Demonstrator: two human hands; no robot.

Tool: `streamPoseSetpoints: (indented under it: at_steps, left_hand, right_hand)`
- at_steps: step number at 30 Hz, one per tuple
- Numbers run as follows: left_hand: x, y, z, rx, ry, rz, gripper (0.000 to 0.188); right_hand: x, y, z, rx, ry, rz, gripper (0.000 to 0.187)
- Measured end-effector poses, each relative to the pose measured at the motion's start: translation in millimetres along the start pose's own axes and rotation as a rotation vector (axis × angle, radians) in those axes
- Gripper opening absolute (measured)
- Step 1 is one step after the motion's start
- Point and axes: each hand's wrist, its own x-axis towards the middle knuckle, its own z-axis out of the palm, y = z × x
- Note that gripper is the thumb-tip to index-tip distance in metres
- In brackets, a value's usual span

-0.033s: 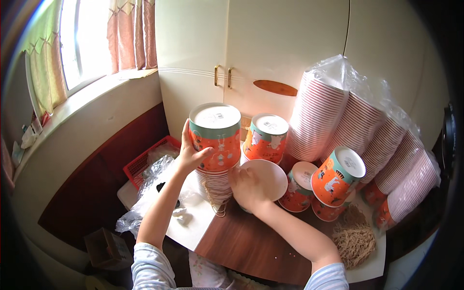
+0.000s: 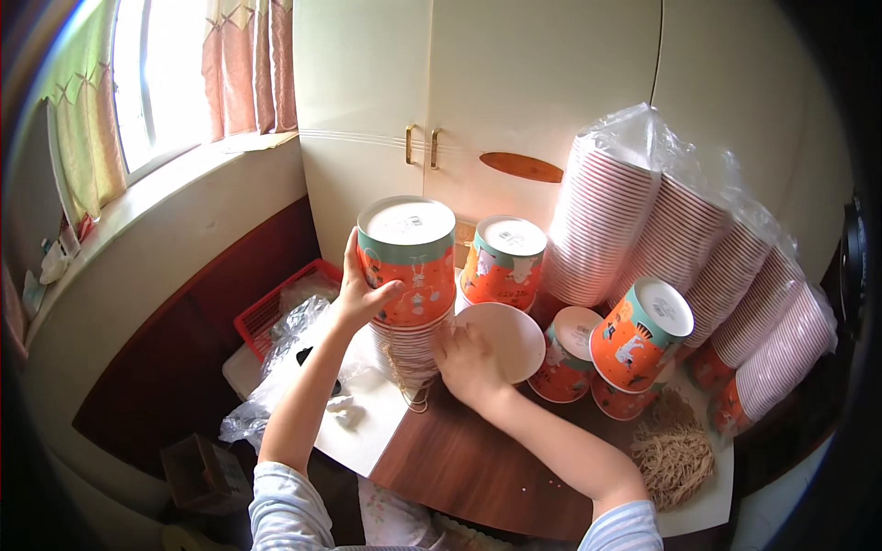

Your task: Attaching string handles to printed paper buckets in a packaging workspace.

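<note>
A tall stack of paper buckets (image 2: 409, 275) stands upside down in front of me, its top one orange with a green band and white base. My left hand (image 2: 366, 292) is wrapped round the left side of that top bucket, thumb across its front. A thin beige cord (image 2: 397, 365) hangs down the stack's near side. To its right an open paper bucket (image 2: 511, 344) shows its white inside. My right hand (image 2: 473, 367) is at this bucket's left rim, close to the stack. Its fingers are bent together; what they pinch, if anything, is hidden.
More upside-down buckets (image 2: 643, 335) stand on the right, and another stack (image 2: 503, 262) behind. Plastic-wrapped bucket stacks (image 2: 606, 220) lean along the far right. A bundle of beige cords (image 2: 675, 459) lies on the table (image 2: 478, 468). Clear plastic (image 2: 276, 386) and a red basket (image 2: 266, 312) are left.
My right hand's fingers have shifted slightly from the stack's lower right side toward the open bucket's rim. My left hand keeps its place on the stack.
</note>
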Motion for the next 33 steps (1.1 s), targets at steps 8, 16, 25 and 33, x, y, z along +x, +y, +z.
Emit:
streamPoseSetpoints:
  at_steps: [8,16,25,33]
  left_hand:
    - [-22.0,1.3,-4.1,0.065,0.06,0.013,0.097]
    - [-60.2,80.7,45.3,0.898,-0.009,0.356,0.046]
    - [-37.0,15.8,118.5,0.582,-0.497,-0.496,0.024]
    - [-22.9,-4.4,170.7,-0.638,0.306,-1.177,0.024]
  right_hand:
    - [-47.3,-40.0,-19.2,-0.04,-0.175,-0.069,0.036]
    - [-137.2,-48.6,-62.6,0.504,-0.062,-0.06,0.032]
    - [-166.7,-35.0,-73.6,0.724,-0.09,0.044,0.032]
    - [-212.2,-42.6,-60.9,0.852,-0.191,-0.067,0.033]
